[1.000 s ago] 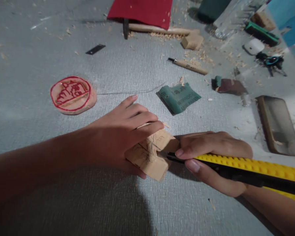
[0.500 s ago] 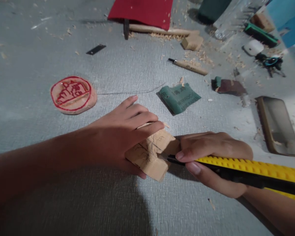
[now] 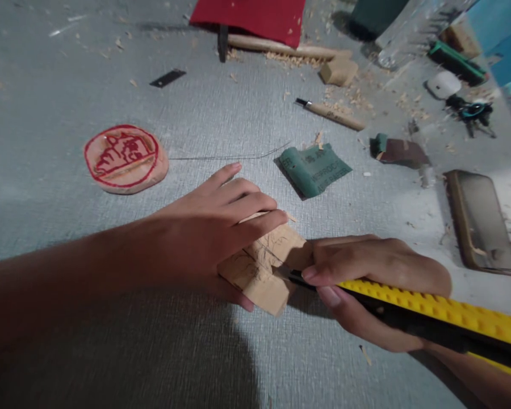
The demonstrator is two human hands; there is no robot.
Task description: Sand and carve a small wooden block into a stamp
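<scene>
The blade (image 3: 283, 271) meets the notch in the block (image 3: 259, 278) — too much push, or a slip in the grain, could send it toward the left hand (image 3: 225, 224). The right hand (image 3: 378, 267) is closed round the cutter (image 3: 426, 307); the left straddles the block on the table (image 3: 323, 369), fingers partly spread — thumb near, fingertips far. Beyond lie sandpaper (image 3: 319, 167), then a chisel (image 3: 334, 115).

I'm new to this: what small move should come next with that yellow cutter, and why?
I'd suggest one short, light stroke by the right hand. The blade of the yellow cutter sits at a notch in the wooden block, close to dark drawn lines. It points toward the side where the left hand holds the block, so a slip might be risky.
</scene>
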